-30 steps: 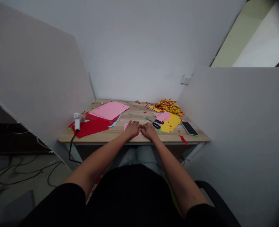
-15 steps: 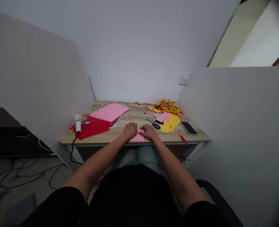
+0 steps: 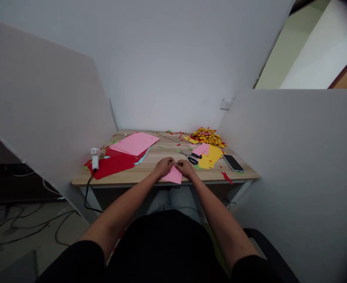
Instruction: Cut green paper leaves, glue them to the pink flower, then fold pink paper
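Observation:
A small pink paper sheet (image 3: 173, 176) is at the front edge of the wooden table, its lower part showing below my fingers. My left hand (image 3: 164, 166) pinches its upper edge from the left. From the right, my right hand (image 3: 185, 168) pinches the same edge, and the fingertips of both hands nearly meet. Black-handled scissors (image 3: 192, 160) lie just beyond my right hand, beside small pink sheets (image 3: 201, 149) and yellow sheets (image 3: 214, 155).
Large pink sheets (image 3: 136, 143) and red paper (image 3: 111, 164) cover the table's left side, near a white plug (image 3: 95, 159) with a black cable. A pile of folded yellow pieces (image 3: 208, 136) sits at the back right. A phone (image 3: 233, 162) lies at the right.
My hands have gone from lying on the pink sheet to pinching its upper edge, and more of the sheet shows below them. The view has shifted slightly.

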The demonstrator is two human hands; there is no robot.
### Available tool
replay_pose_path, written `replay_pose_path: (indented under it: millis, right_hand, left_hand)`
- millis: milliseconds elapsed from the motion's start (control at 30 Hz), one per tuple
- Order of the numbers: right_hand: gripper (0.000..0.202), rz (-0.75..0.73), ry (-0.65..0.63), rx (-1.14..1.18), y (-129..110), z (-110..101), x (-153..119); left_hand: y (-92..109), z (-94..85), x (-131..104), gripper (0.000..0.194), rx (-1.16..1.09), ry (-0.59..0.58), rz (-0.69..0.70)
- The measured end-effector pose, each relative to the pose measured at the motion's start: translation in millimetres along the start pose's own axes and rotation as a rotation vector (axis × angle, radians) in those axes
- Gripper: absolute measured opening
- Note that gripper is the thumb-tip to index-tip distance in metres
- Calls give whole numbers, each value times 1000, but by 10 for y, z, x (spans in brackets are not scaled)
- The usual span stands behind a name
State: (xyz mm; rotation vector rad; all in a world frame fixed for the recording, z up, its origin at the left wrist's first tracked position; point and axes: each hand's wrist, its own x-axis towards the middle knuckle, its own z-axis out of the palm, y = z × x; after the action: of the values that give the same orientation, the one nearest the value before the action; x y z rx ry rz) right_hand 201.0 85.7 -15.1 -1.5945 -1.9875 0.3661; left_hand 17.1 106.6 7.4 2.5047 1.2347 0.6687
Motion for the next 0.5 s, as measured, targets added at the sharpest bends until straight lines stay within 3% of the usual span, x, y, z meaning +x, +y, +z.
replay_pose_path:
  millis: [233,500]
  right_hand:
    - [34,57,-15,52,31,30,1]
    - [35,50,3,82,17,18,-5]
  left_hand:
    - [-23,40,-1,30,3,-41,-56]
    - [-51,39,-14,31,-24,6,-89]
